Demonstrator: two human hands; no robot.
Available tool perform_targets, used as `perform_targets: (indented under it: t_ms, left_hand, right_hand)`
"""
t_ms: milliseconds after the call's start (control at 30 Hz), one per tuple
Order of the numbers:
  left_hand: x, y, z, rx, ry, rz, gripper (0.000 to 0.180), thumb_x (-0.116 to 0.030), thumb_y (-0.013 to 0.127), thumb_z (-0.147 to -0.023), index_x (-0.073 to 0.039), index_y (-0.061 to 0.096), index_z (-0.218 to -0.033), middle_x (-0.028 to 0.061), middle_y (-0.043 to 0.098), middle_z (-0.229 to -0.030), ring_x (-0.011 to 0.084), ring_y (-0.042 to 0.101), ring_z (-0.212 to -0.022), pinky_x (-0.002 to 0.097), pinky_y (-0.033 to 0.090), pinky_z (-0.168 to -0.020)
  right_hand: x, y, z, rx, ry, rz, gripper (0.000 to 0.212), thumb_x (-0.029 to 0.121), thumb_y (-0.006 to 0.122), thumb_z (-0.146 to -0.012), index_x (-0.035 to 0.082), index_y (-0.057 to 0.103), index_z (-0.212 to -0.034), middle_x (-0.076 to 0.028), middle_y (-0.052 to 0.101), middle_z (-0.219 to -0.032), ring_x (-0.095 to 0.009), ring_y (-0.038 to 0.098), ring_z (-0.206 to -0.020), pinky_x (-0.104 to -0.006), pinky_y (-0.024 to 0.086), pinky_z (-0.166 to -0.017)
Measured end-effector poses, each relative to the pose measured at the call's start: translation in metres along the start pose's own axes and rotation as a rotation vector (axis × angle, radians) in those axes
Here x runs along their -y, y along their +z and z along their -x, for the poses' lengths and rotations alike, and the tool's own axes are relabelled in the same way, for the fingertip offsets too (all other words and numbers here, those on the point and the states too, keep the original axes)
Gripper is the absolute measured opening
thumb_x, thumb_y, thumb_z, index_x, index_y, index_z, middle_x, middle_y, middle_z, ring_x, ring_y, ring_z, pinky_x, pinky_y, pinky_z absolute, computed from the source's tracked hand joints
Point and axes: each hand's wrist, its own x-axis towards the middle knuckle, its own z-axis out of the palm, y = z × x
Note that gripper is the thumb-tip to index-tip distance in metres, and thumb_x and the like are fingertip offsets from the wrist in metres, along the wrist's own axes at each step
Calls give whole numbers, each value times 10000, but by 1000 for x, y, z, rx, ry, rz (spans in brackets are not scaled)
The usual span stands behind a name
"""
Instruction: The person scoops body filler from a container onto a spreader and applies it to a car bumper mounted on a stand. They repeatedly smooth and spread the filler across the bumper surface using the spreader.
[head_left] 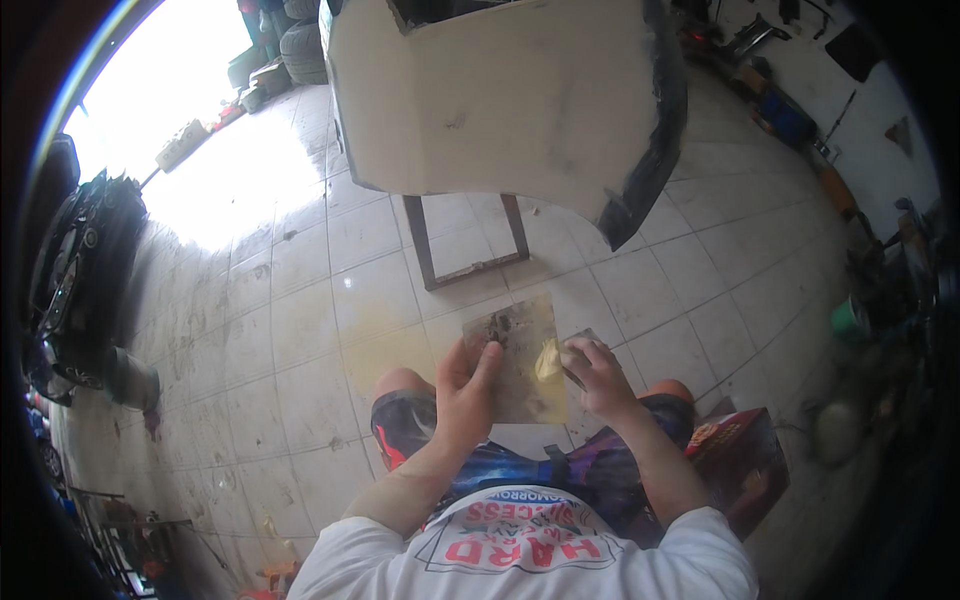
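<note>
My left hand [466, 390] grips the left side of a flat, smeared mixing board [515, 398], its thumb lying on top. Dark stains mark the upper part of that board. A lump of pale yellow putty [547, 361] sits near its right edge. Closed around a small flat putty spreader [584, 338], my right hand [603, 380] is beside the putty; whether the blade touches it I cannot tell. Beyond both hands is a large, pale beige car body panel [500, 110] with a dark right edge, above a dark-framed stand [418, 240].
Stacked tyres [304, 50] stand at the far left, near a bright opening. Dark car parts [90, 245] and a whitish bucket [132, 378] are along the left. A red box [745, 455] is close by my right leg. Assorted items line the right wall. Light tiles [290, 330] cover the floor.
</note>
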Motion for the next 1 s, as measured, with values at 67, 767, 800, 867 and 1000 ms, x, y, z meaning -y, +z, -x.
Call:
perform_targets:
  t_ms: [67, 767, 800, 867, 1000]
  left_hand:
    - [1, -2, -1, 81, 191, -412, 231, -105, 629, -1015, -5, 647, -1223, 132, 720, -964, 173, 697, -871, 323, 556, -740]
    - [-4, -62, -88, 250, -155, 216, 277, -128, 640, -1000, 0, 667, -1244, 151, 580, -1437, 274, 541, -1341, 426, 422, -1109]
    - [-3, -56, -95, 441, -28, 265, 286, -144, 644, -995, 6, 672, -1238, 162, 497, -1505, 298, 456, -1403, 451, 373, -1141]
    - [-3, -32, -114, 728, 163, 306, 308, -175, 652, -986, 17, 681, -1225, 182, 332, -1642, 347, 285, -1527, 501, 275, -1206]
    - [-18, 2, -148, 795, 305, 360, 446, -180, 607, -976, -3, 582, -1384, 179, 126, -1712, 365, 92, -1582, 512, 248, -1228]
  right_hand:
    - [2, -13, 2, -39, -22, 67, 624, -70, 665, -702, 193, 670, -1267, -86, 571, -1261, -336, 541, -1212, -471, 446, -1023]
    - [-1, -99, -73, -431, 295, -377, 495, -108, 578, -820, -32, 614, -1307, -171, 620, -1316, -273, 617, -1229, -376, 480, -1047]
    - [3, -116, -95, -425, 187, -202, 531, -129, 559, -805, 4, 619, -1316, -162, 631, -1294, -288, 626, -1216, -380, 487, -1034]
    - [18, -139, -137, -459, 25, 80, 590, -158, 529, -785, 71, 636, -1319, -150, 643, -1265, -327, 628, -1205, -388, 499, -1016]
    - [37, -165, -212, -547, -45, 203, 610, -139, 553, -768, 142, 674, -1296, -114, 650, -1266, -349, 614, -1202, -400, 501, -1013]
